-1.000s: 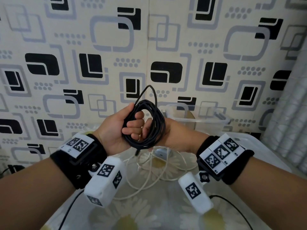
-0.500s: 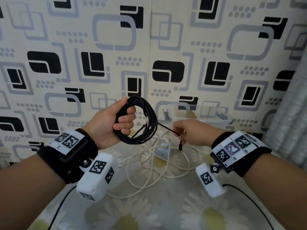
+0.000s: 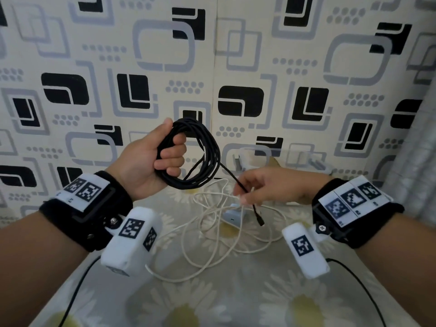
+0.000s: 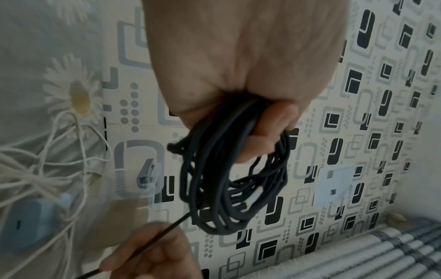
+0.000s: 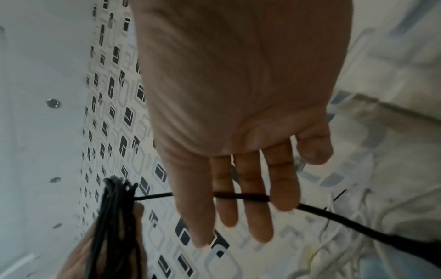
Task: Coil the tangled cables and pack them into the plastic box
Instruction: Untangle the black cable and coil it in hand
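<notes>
My left hand (image 3: 165, 159) is raised above the table and grips a black cable (image 3: 207, 159) wound into a coil of several loops. The coil (image 4: 229, 188) hangs from its curled fingers. A straight loose end leaves the coil and runs down to the right. My right hand (image 3: 244, 193) pinches that end (image 5: 241, 195) between thumb and fingers, and the plug (image 3: 260, 221) dangles below it. A tangled white cable (image 3: 212, 234) lies on the table under both hands. The clear plastic box (image 3: 285, 159) stands behind, against the wall.
A white charger block (image 3: 232, 215) sits inside the white tangle. The table wears a daisy-print cloth (image 3: 236, 298). Patterned wallpaper closes off the back, and a curtain (image 3: 415, 166) hangs at the right. Thin black wires trail from both wrist cameras.
My hands have parted. The right hand moved right and down, drawing the black cable's loose end out of the coil. The left hand carried the coil a little left.
</notes>
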`<state>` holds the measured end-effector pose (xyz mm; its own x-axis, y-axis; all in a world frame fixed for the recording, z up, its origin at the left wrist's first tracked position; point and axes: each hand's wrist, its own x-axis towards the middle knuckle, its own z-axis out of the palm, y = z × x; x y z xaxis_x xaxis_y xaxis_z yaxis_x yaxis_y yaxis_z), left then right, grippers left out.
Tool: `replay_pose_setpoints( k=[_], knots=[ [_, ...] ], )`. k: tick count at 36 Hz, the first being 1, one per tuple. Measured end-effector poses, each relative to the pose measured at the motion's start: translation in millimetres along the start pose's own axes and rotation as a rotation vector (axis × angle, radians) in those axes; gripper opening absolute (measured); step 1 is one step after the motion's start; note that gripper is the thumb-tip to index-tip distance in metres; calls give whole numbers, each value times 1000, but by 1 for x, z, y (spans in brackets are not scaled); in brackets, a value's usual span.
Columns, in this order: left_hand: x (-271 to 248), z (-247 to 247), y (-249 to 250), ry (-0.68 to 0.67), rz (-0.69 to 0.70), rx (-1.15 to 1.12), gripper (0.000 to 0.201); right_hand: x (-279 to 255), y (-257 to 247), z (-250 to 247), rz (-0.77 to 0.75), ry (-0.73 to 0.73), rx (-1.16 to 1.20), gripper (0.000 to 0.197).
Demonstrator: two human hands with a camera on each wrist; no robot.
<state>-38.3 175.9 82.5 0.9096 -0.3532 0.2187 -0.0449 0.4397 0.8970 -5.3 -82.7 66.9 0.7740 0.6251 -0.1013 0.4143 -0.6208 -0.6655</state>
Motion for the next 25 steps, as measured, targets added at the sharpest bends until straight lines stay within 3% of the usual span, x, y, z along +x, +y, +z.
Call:
replay_pose_setpoints(
  k=[4,7,9,15,20,25],
  knots=[
    [3,5,-6,2,-4,10,42,8,-14,11,-93,69,104,24],
    [5,8,-10,47,23,40,42,12,-22,14,-120,228,80,9],
    [7,8,-13,128,66,72,42,13,-25,13,-118,320,96,9],
    [13,0,-22,243,181,290,43,10,-29,11,-51,219,456,13],
    [14,-3,-37,213,263,389,42,13,-32,15,12,154,883,15],
    [15,-5,-45,142,227,347,40,17,-34,21,26,188,1089,17]
  ],
)
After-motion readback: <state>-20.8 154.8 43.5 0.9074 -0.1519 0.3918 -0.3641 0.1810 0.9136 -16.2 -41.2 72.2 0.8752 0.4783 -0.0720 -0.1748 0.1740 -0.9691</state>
